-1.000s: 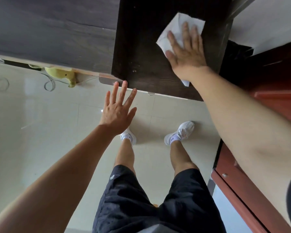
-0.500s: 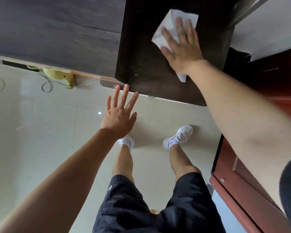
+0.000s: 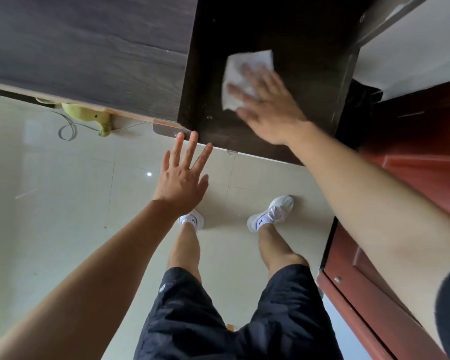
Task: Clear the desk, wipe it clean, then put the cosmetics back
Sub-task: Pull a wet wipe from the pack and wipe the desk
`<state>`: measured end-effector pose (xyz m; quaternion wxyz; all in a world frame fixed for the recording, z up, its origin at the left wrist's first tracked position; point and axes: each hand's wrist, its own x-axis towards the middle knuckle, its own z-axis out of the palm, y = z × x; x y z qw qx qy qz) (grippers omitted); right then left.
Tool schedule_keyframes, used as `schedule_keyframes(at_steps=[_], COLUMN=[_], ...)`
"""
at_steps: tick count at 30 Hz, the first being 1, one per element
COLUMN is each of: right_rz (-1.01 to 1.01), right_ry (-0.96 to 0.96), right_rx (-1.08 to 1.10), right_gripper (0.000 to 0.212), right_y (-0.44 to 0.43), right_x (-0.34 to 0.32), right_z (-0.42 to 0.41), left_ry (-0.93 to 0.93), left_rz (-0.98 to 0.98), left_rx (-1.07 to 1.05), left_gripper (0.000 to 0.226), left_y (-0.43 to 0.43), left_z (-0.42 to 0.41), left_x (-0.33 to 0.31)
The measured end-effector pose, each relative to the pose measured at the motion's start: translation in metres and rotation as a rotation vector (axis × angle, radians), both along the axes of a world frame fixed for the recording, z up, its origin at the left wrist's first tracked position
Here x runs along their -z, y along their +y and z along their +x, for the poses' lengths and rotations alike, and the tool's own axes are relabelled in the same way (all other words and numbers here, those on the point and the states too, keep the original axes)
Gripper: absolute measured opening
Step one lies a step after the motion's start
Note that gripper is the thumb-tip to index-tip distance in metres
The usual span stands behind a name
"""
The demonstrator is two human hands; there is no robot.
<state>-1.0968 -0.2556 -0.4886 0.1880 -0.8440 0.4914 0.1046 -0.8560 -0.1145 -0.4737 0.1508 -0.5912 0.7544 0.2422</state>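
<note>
Wiping of the counter (image 3: 309,48) with a white cloth (image 3: 240,71).
The right hand (image 3: 268,110), fingers straight, pressed the cloth flat; the cloth showed at 11 o'clock of the palm. The left hand (image 3: 182,183), spread and empty, lay at 7 o'clock, by the counter's near edge. Even pressure and overlapping strokes would likely serve best.

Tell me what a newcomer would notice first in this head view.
The right hand, blurred, presses flat on a white wipe on the dark desk top, upper centre-right. The left hand is open with fingers spread, fingertips close to the desk's near edge, above the pale tiled floor. A yellow-green object peeks out below the desk's lighter left section, beside cables.
</note>
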Motion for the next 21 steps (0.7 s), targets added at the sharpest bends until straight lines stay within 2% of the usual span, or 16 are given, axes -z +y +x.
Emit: schedule_keyframes(at_steps=[3, 6, 8, 14, 18, 21], right_rz=[-0.02, -0.017, -0.012, -0.02, -0.034, -0.02], right_ry=[0.043, 0.061, 0.027, -0.044, -0.007, 0.005], right_rx=[0.355, 0.497, 0.457, 0.052, 0.001, 0.021], right_gripper=[0.058, 0.061, 0.059, 0.055, 0.053, 0.054], right_y=[-0.019, -0.029, -0.025, 0.054, 0.101, 0.106], right_x=[0.0, -0.003, -0.006, 0.001, 0.001, 0.002], right_z=[-0.019, 0.0, 0.019, 0.035, -0.001, -0.002], left_ry=[-0.009, -0.016, -0.013, 0.026, 0.043, 0.015], left_rz=[0.007, -0.002, -0.016, -0.048, -0.069, -0.05], left_rx=[0.0, 0.008, 0.008, 0.036, 0.032, -0.087], left_gripper=[0.068, 0.069, 0.07, 0.068, 0.061, 0.062], left_y=[-0.001, -0.001, 0.001, -0.002, 0.0, 0.008], left_z=[0.001, 0.001, 0.001, 0.008, 0.02, 0.038], left_x=[0.001, 0.004, 0.006, 0.004, -0.001, -0.005])
